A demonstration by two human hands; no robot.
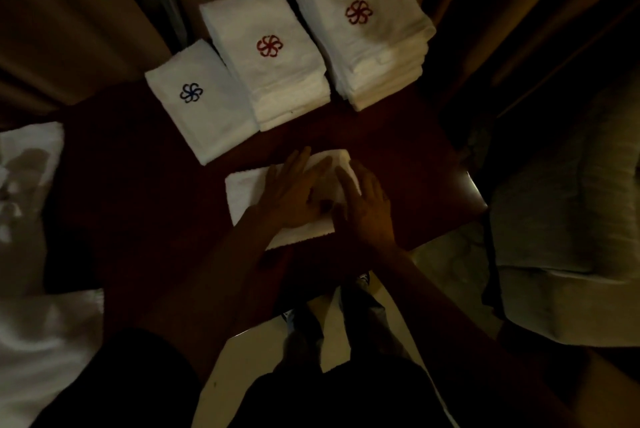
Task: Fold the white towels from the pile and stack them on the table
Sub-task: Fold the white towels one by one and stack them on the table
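Observation:
A white towel (246, 189) lies partly folded on the dark wooden table (138, 168), near its front edge. My left hand (291, 192) presses flat on it with straight fingers. My right hand (365, 209) lies flat on the towel's right side, fingers spread. Behind it are three lots of folded towels: a single one with a blue emblem (197, 102) at the left, a low stack with a red emblem (270, 64) in the middle, and a taller stack with a red emblem (363, 26) at the right.
A loose white pile of towels (31, 185) lies at the left edge, with more white cloth (45, 341) below it. A pale cushion or bedding (568, 237) sits at the right. Curtains hang behind the table. Pale floor and feet show under my arms.

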